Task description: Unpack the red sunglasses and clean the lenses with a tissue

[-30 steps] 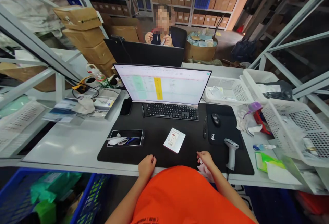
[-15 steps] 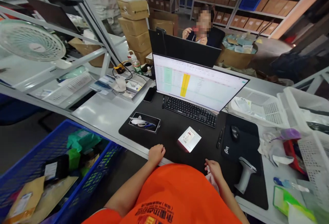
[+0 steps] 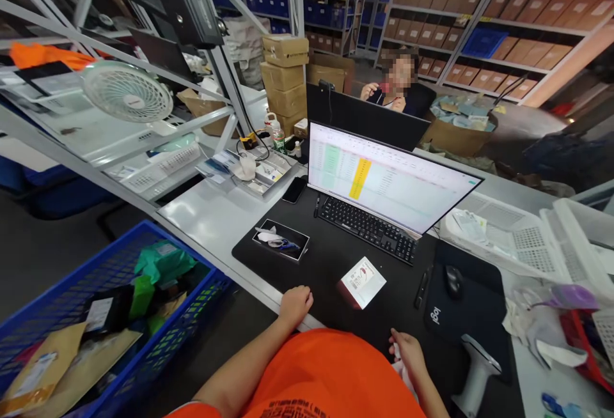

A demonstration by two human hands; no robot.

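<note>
My left hand [image 3: 296,306] rests at the front edge of the desk, its fingers curled into a loose fist with nothing showing in it. Close to my body on the right, my right hand [image 3: 407,349] is closed on a crumpled white tissue [image 3: 401,370], partly hidden below the fingers. Between and beyond the hands lies a small white box with dark red sides [image 3: 363,282], apart from both. Farther left, an open black tray-like box [image 3: 281,240] holds something white and blue.
A monitor [image 3: 388,178] and keyboard [image 3: 367,229] stand behind. To the right are a mouse [image 3: 453,282], a barcode scanner [image 3: 477,373] and white baskets [image 3: 535,245]. A blue crate [image 3: 192,300] of parcels sits below left. Across the desk sits another person [image 3: 400,82].
The camera view has turned left and up, so the desk things appear lower and farther right. Both hands stay in much the same pose at the desk edge.
</note>
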